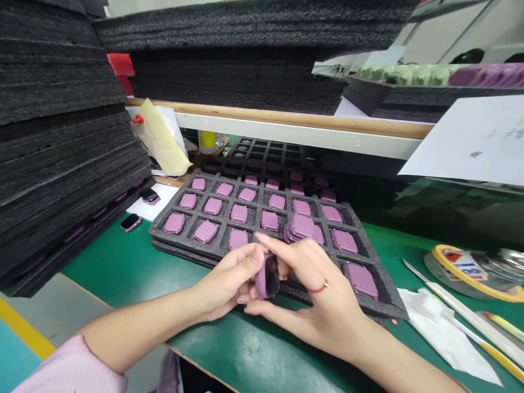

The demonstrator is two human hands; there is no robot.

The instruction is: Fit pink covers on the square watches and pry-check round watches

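My left hand (pixel 233 275) is closed round the edge of a purple smartwatch case (pixel 262 281), its thumb on the rim near the top. The dark glossy screen of the case is turned to the right. My right hand (pixel 315 295), a red ring on one finger, curves about the same case, thumb at the lower end and forefinger at the upper end. Some of its fingertips are hidden behind the case. Just beyond both hands lies a black foam tray (pixel 382 275) with purple watch cases (pixel 206 231) in its compartments. Several cases are piled together near my right hand.
Tall stacks of black foam (pixel 61 109) rise at the left. A shelf edge (pixel 286 128) crosses above the tray. At the right lie a steel ruler (pixel 458 311), white tissue (pixel 442 327) and a metal tin (pixel 470 273). Two dark-screened watches (pixel 131 222) lie left.
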